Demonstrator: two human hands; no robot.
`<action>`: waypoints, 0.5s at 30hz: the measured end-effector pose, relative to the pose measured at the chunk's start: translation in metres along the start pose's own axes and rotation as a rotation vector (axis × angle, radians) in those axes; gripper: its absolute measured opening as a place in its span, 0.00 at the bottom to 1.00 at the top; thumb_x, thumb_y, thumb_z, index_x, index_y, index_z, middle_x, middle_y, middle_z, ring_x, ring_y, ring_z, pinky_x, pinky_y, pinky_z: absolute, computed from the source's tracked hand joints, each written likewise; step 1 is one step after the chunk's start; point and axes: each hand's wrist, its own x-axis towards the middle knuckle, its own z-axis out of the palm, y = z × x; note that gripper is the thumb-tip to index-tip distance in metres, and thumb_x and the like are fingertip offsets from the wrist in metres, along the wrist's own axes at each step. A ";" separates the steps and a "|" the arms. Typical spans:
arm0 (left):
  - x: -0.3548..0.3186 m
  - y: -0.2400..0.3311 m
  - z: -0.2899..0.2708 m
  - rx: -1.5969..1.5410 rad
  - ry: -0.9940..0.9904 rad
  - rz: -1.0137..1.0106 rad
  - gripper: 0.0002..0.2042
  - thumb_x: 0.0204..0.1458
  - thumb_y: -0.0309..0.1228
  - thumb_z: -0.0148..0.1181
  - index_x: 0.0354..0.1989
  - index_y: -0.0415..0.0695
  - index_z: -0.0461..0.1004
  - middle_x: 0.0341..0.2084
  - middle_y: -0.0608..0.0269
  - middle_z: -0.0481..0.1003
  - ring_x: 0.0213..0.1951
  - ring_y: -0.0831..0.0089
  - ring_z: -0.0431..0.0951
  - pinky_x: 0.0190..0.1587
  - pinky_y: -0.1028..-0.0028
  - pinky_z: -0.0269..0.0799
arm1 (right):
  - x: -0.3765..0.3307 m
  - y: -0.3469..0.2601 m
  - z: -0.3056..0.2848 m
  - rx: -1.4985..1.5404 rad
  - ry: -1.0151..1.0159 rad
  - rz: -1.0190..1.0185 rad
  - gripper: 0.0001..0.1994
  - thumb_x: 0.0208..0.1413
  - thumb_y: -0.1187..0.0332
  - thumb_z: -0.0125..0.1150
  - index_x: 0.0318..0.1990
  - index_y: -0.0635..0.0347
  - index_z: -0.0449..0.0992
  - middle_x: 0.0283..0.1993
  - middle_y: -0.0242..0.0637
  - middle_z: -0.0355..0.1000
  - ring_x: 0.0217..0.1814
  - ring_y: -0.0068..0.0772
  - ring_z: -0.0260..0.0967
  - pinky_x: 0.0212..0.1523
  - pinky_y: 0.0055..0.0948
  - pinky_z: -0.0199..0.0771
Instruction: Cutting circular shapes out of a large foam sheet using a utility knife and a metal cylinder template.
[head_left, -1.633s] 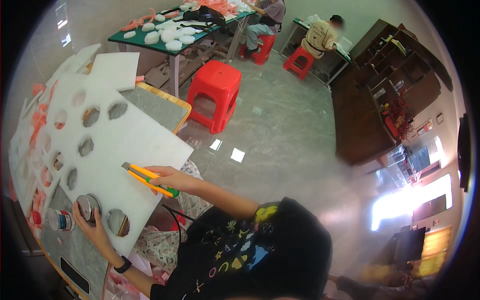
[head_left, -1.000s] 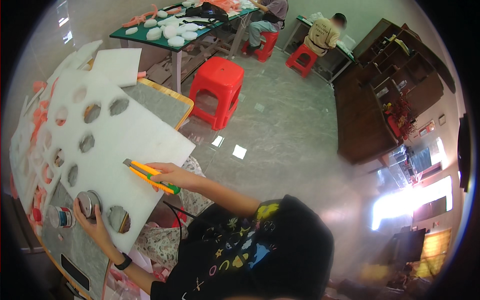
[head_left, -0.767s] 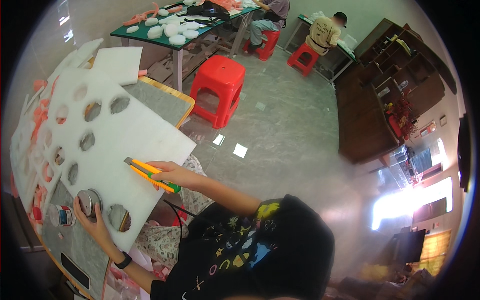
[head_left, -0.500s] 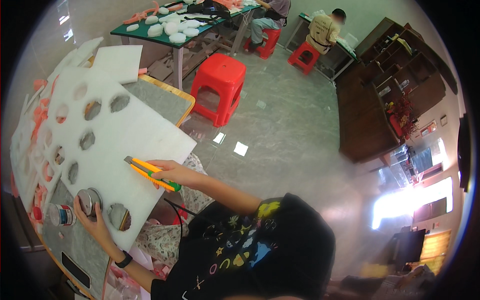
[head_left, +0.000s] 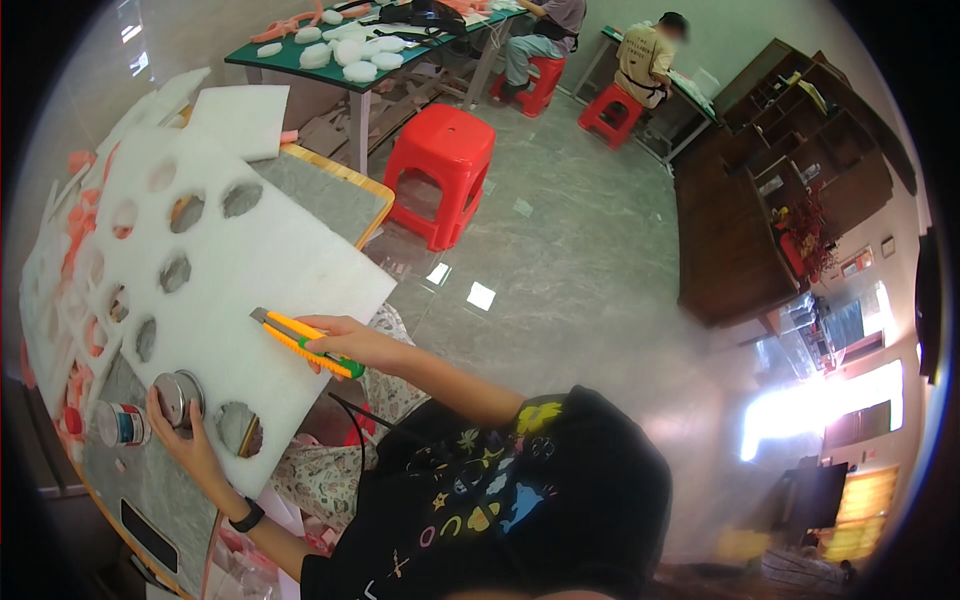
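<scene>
Coral-pink foam strips (head_left: 78, 235): heaped among cut white foam at the far left.
Round labelled jar (head_left: 122, 424): on the grey, wood-rimmed tabletop (head_left: 155, 478), just left of the person's hand; I can't tell whether it stands or lies.
Flat black rectangular phone (head_left: 149, 535): on the same tabletop, nearer the person.
Left grip (head_left: 185, 447): thumb and fingers clamped around the round silver metal tin (head_left: 177, 398), a black band (head_left: 247, 515) at the wrist.
Silver tin's place: by the left edge of the white foam sheet (head_left: 270, 260), near a cut hole.
White foam sheet: spread across the tabletop, round holes mostly on its left part, its right part whole.
Yellow-and-green utility knife (head_left: 305, 345): blade pointing left over the sheet; whether its tip touches, I can't tell.
Right grip (head_left: 350, 342): closed around the knife's handle.
Red plastic stool (head_left: 442, 150): on the floor beyond, near a green tabletop (head_left: 290, 66) with white foam discs (head_left: 360, 71).
Two co-workers (head_left: 645, 55): seated on red stools farther back, facing their own work.
</scene>
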 end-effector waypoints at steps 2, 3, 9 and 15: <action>0.000 0.000 0.000 -0.005 0.000 -0.005 0.26 0.48 0.27 0.57 0.57 0.42 0.59 0.55 0.56 0.60 0.58 0.60 0.58 0.60 0.62 0.52 | 0.001 0.001 -0.002 -0.022 -0.017 -0.001 0.25 0.56 0.64 0.49 0.62 0.55 0.55 0.27 0.33 0.68 0.27 0.18 0.65 0.21 0.17 0.67; 0.000 0.000 0.000 -0.010 0.001 -0.010 0.26 0.48 0.27 0.58 0.57 0.42 0.59 0.55 0.56 0.60 0.58 0.60 0.58 0.60 0.62 0.52 | 0.001 0.001 -0.002 -0.021 -0.018 -0.001 0.25 0.56 0.64 0.49 0.62 0.55 0.55 0.27 0.33 0.68 0.27 0.18 0.65 0.21 0.17 0.67; -0.001 -0.001 -0.002 0.006 0.003 -0.010 0.26 0.48 0.27 0.57 0.57 0.42 0.59 0.55 0.56 0.60 0.58 0.60 0.58 0.60 0.63 0.51 | 0.001 -0.001 -0.003 -0.012 -0.014 0.039 0.25 0.56 0.65 0.48 0.62 0.56 0.55 0.27 0.34 0.68 0.26 0.18 0.65 0.20 0.17 0.67; 0.001 0.006 -0.003 0.001 0.003 -0.011 0.25 0.49 0.26 0.56 0.57 0.42 0.59 0.55 0.55 0.60 0.57 0.62 0.59 0.58 0.67 0.54 | -0.001 -0.002 -0.002 0.033 -0.030 0.015 0.26 0.55 0.62 0.47 0.62 0.56 0.55 0.27 0.35 0.68 0.25 0.19 0.65 0.21 0.18 0.67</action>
